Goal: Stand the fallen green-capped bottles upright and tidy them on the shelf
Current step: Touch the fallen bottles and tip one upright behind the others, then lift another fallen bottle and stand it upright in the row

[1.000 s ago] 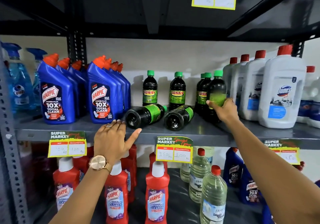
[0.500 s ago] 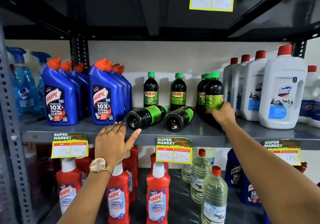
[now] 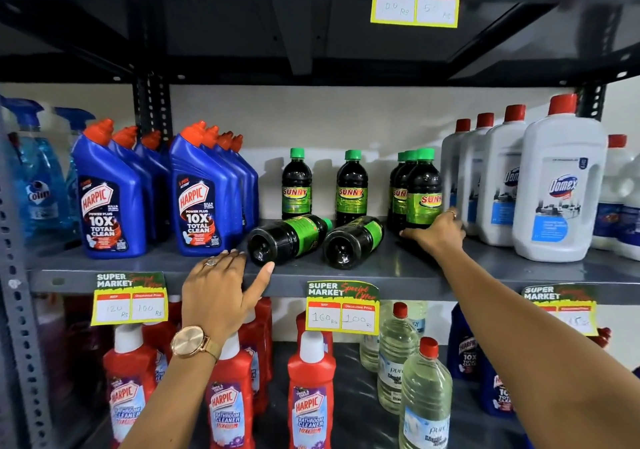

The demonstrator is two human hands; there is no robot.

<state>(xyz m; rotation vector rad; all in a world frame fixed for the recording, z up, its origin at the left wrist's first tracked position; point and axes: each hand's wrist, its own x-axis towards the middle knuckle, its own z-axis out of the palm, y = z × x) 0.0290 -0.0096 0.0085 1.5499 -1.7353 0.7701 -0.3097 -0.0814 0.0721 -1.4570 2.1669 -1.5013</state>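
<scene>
Two fallen green-capped Sunny bottles lie side by side on the grey shelf [image 3: 381, 275], bases toward me: the left one [image 3: 289, 239] and the right one [image 3: 353, 240]. Behind them two bottles stand upright [image 3: 296, 185] [image 3: 351, 187]. To the right is a tight row of three upright ones; my right hand [image 3: 434, 235] wraps the base of the front bottle [image 3: 424, 185], which stands on the shelf. My left hand [image 3: 218, 289] rests open on the shelf's front edge, thumb close to the left fallen bottle's base.
Blue Harpic bottles [image 3: 202, 195] crowd the left of the shelf, with Colin sprays [image 3: 34, 178] beyond. White Domex jugs [image 3: 557, 188] stand right of my right hand. Below are red Harpic bottles [image 3: 310, 393] and clear bottles [image 3: 424, 393]. A price tag [image 3: 341, 308] hangs from the shelf edge.
My right hand has slid down from the front bottle's label to its base, and the bottle now stands on the shelf. My left hand has stayed on the shelf edge.
</scene>
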